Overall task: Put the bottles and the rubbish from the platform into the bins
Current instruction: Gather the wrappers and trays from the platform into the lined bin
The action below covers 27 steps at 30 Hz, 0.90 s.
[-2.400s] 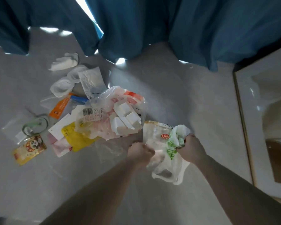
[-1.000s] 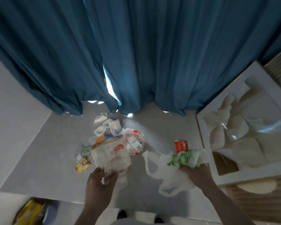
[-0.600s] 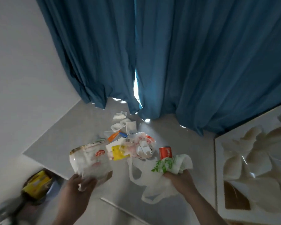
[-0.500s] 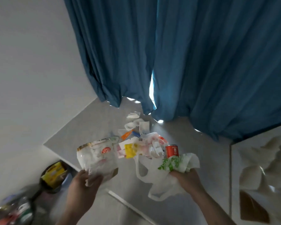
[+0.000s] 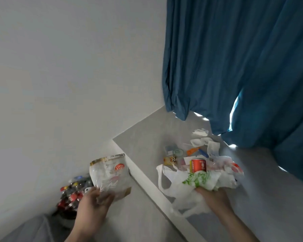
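A person's left hand (image 5: 93, 203) grips the lower edge of a clear plastic food wrapper (image 5: 110, 175), fingers curled round its bottom corner so the wrapper stands upright with its red round label near the top. The bare forearm rises from the bottom edge of the view at about 6 o'clock, and the hand hangs off the platform's left edge, with a dark bin (image 5: 72, 194) packed with bottles and cans just beside it at 9 o'clock, against the white wall (image 5: 68, 75).

The right hand (image 5: 215, 198) clutches a crumpled white plastic bag (image 5: 191, 184) with green print, fingers closed round the bunched top while the bag's handles and body droop toward 7 o'clock over the grey platform (image 5: 143, 142). Its forearm comes in from the lower right, at about 5 o'clock.

A red can (image 5: 198, 165) stands upright on the platform directly behind the bag, at 12 o'clock from the right hand. Around the can lies a loose heap of rubbish (image 5: 205, 151): white tissues, an orange strip, a blue piece, a small yellow packet and clear wrappers, stretching toward 12 o'clock as far as the foot of the blue curtain (image 5: 243, 67), which hangs down to the platform's far edge with daylight showing through a gap.
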Each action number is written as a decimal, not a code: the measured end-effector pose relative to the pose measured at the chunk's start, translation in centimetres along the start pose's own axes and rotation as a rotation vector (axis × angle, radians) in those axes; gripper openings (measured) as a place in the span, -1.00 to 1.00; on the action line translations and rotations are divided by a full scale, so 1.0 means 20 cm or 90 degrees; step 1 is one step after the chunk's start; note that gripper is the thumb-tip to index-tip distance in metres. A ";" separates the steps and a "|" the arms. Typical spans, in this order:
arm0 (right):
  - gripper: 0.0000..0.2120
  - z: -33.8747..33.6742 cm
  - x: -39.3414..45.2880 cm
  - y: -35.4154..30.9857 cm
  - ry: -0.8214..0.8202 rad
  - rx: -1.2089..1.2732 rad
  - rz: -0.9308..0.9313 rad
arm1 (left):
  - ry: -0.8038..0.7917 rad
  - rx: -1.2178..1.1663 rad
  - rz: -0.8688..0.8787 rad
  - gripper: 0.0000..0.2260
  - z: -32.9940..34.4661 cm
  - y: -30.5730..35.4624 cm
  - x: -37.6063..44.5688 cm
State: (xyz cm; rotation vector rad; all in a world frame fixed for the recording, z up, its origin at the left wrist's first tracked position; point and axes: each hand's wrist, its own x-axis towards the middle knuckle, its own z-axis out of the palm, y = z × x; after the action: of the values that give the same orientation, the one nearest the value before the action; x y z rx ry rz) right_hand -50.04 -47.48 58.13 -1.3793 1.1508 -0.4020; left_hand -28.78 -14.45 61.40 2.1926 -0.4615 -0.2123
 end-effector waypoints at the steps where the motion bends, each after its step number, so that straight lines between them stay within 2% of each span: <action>1: -0.70 0.05 -0.01 0.00 -0.002 -0.004 0.007 | 0.003 0.005 -0.008 -0.82 -0.05 -0.05 0.00; 6: -0.72 0.37 -0.09 -0.03 -0.018 -0.038 0.016 | 0.029 0.028 -0.062 -0.86 -0.31 -0.27 0.01; 12: -0.57 0.60 -0.05 -0.15 -0.060 -0.075 -0.022 | 0.036 0.034 -0.138 -0.89 -0.41 -0.47 0.11; 17: -0.55 0.80 0.15 -0.22 -0.075 -0.103 -0.006 | 0.026 0.043 -0.170 -0.87 -0.40 -0.54 0.26; 21: -0.56 1.02 0.33 -0.26 -0.093 -0.113 0.013 | -0.042 0.037 -0.201 -0.88 -0.42 -0.57 0.43; 27: -0.64 1.37 0.57 -0.36 -0.168 -0.139 0.007 | -0.062 0.084 -0.247 -0.89 -0.43 -0.62 0.71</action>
State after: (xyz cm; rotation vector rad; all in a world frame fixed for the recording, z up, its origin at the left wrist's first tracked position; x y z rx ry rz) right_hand -20.02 -43.16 54.49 -1.5622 1.0038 -0.0830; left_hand -10.00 -6.94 57.14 2.3946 -0.0990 -0.5119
